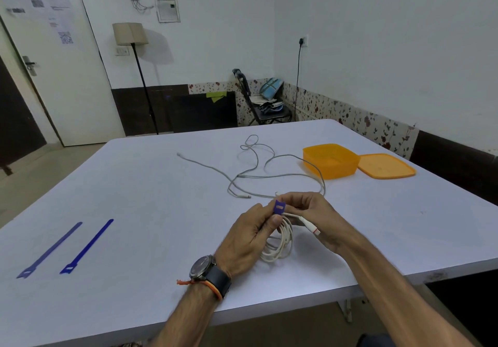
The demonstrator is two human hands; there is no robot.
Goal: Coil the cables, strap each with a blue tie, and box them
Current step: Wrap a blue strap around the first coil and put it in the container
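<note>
Both hands are working just above the near middle of the white worktop (134,185). The left hand (246,238) is closing its fingers (275,218) around a coiled white cable (280,241), the thumb pressing a blue tie (279,208) against the top of the coil. The coil is hanging roughly upright, its loops dropping below the hands toward the worktop edge. The right hand (315,217) is pinching the same bundle from the other side, fingers curled shut on the cable near the tie; the cable's plug (312,228), white with a red band, is sticking out down and to the right against the right wrist. The slotted head of the tie is pointing up and facing the camera; the rest of the strap is hidden by the fingers.

Three blue ties are showing in all: the one in the hands and two spare ties (86,247) lying flat at the near left, side by side and apart, their long axes running diagonally with the slotted heads toward the near edge.

Farther back, grey loose cable (256,176) is sprawling uncoiled in open loops across the middle; how many separate cables it holds I cannot tell. One open orange box (331,160) is sitting at the far right, its single lid (385,170) lying flat just beside it.
</note>
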